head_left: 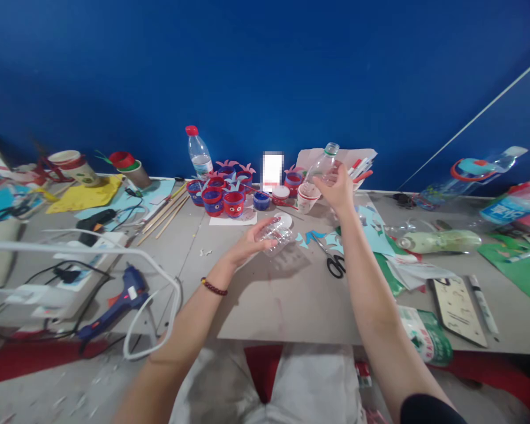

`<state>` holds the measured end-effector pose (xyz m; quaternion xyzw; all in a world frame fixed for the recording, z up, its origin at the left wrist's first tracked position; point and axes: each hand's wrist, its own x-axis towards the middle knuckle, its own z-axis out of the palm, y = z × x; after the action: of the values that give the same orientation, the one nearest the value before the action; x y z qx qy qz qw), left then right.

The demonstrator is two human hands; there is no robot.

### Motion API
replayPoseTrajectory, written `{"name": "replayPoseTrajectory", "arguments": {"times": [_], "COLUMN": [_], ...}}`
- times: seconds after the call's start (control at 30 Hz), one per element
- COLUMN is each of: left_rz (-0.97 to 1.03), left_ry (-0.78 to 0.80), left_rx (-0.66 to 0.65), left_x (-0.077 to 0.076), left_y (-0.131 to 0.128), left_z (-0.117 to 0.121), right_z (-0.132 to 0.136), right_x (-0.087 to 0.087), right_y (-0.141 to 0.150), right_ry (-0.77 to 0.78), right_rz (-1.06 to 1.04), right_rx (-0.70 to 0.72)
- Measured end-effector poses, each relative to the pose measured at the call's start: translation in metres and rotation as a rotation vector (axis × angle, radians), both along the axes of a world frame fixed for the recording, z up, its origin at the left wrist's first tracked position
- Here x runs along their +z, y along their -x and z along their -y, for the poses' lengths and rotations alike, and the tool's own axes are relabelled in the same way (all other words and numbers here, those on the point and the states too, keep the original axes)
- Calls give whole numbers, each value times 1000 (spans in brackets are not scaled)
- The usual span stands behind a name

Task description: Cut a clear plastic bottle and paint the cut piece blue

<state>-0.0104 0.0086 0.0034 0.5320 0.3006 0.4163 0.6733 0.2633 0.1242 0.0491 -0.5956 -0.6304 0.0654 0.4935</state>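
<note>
My left hand (246, 242) is closed around the clear cut-off bottom of a plastic bottle (277, 235), held low over the grey board (287, 300). Farther back, my right hand (338, 189) is raised and grips the clear top half of a bottle (320, 168), neck pointing up and away. Black-handled scissors (333, 258) lie on the board just right of my left hand, among blue paper cut-outs (311, 237). A group of red and blue decorated cups (223, 196) stands behind my left hand.
A blue glue gun (122, 300) and white power strip (62, 288) lie at left with cables. A capped water bottle (198, 154) stands at the back. Wooden sticks (164, 215), paper cups (132, 168), green paper (519, 259) and a lying green bottle (441, 240) lie around.
</note>
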Motion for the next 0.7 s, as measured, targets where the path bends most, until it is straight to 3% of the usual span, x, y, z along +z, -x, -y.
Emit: {"name": "replayPoseTrajectory", "arguments": {"times": [0.27, 0.7], "left_rz": [-16, -31], "left_ry": [11, 31], "left_rx": [23, 35], "left_x": [2, 2], "left_y": [-1, -3], "left_z": [2, 2], "right_z": [7, -3], "right_x": [6, -6], "right_y": [2, 3], "right_ry": [17, 0], "right_rz": [-18, -115], "right_rx": [0, 145]}}
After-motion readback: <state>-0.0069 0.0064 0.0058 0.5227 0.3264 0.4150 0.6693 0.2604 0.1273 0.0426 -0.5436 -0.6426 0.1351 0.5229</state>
